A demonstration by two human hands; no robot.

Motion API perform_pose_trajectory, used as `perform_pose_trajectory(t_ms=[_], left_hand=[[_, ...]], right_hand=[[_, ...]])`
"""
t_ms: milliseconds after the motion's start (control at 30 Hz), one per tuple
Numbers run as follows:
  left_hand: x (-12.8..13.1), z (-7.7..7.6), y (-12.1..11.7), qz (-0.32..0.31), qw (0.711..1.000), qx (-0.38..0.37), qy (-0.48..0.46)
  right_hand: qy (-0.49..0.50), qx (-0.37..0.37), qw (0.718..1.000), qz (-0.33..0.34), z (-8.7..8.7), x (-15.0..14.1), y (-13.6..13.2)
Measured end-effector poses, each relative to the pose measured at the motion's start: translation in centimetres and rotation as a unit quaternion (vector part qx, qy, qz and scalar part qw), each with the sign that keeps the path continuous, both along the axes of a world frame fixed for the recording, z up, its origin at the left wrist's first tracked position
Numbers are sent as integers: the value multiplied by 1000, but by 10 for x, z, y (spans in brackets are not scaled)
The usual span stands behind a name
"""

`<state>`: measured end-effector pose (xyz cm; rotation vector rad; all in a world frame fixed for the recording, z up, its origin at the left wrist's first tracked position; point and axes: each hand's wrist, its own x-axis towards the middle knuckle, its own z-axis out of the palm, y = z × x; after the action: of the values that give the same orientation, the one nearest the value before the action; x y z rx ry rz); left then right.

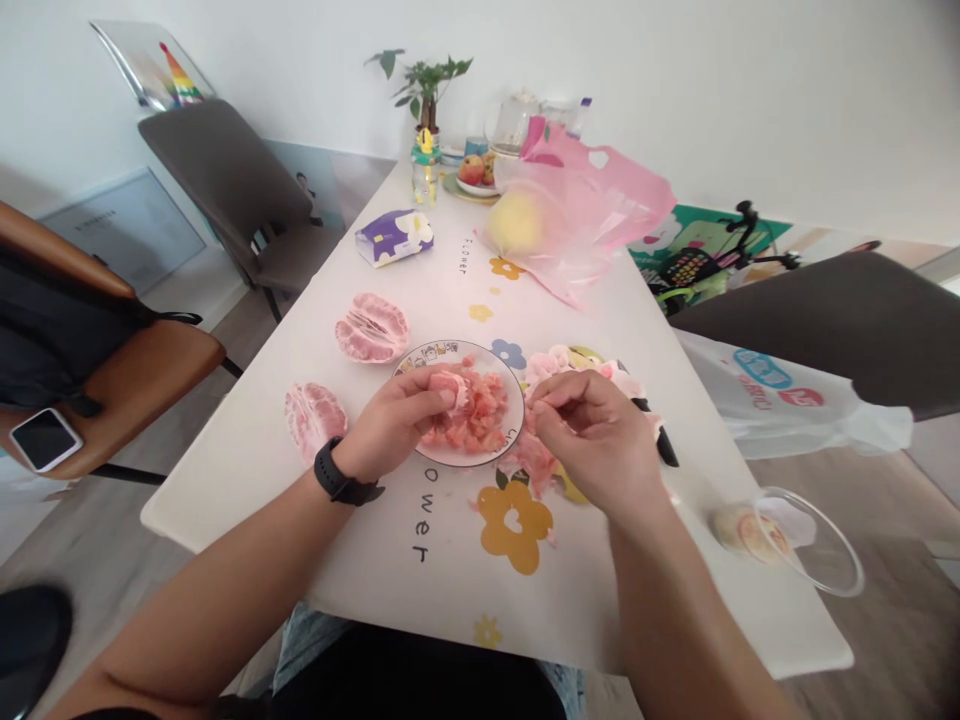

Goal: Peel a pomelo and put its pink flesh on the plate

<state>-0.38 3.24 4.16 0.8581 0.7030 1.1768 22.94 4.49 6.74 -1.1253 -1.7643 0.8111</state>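
Note:
My left hand, with a black watch on its wrist, pinches a small piece of pink pomelo over the plate. The round white plate has a dark rim and printed figures, and a heap of peeled pomelo flesh lies on it. Right of the plate, my right hand has thumb and forefinger pressed together; what is between them is too small to tell. Below that hand spreads a pile of pomelo membrane scraps. Two larger pomelo chunks, one upper and one lower, rest left of the plate.
A pink plastic bag with a yellow round fruit sits farther back, near a purple tissue pack. Fruit on a dish, a bottle and a plant stand at the far end. A clear plastic tub is at the right edge.

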Motion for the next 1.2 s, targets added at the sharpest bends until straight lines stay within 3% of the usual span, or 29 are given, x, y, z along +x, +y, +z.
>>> perform_pose_trajectory(t_ms=[67,200,333,433,533,633,733,833,1000,1100,1200], left_hand=[[0,0,0,8,1000,-13,-22],[3,2,-1,6,999,-15,-49],[5,5,-2,7,998,-20,-56],[5,5,-2,5,998,-25,-62],[5,3,-2,-2,998,-17,-61],[5,0,-3,-5,1000,-4,-23],[5,-1,-5,-33,999,18,24],[5,-2,-6,-66,995,48,51],[5,-1,-6,-58,995,47,69],[5,1,-6,-43,998,19,46],[5,3,-5,-23,1000,-1,10]], right_hand=[[-147,-47,988,22,8,14,3],[-362,-52,926,98,14,31,3],[-417,-37,907,38,9,28,-1],[-443,-21,895,48,8,22,-3],[-423,-5,905,40,10,14,-6],[-313,37,948,45,14,0,-12],[-214,80,972,54,17,-20,-17],[-165,118,978,39,15,-36,-20],[-168,144,975,-5,5,-46,-20],[-183,158,970,29,3,-44,-21],[-185,136,966,117,5,-39,-24]])
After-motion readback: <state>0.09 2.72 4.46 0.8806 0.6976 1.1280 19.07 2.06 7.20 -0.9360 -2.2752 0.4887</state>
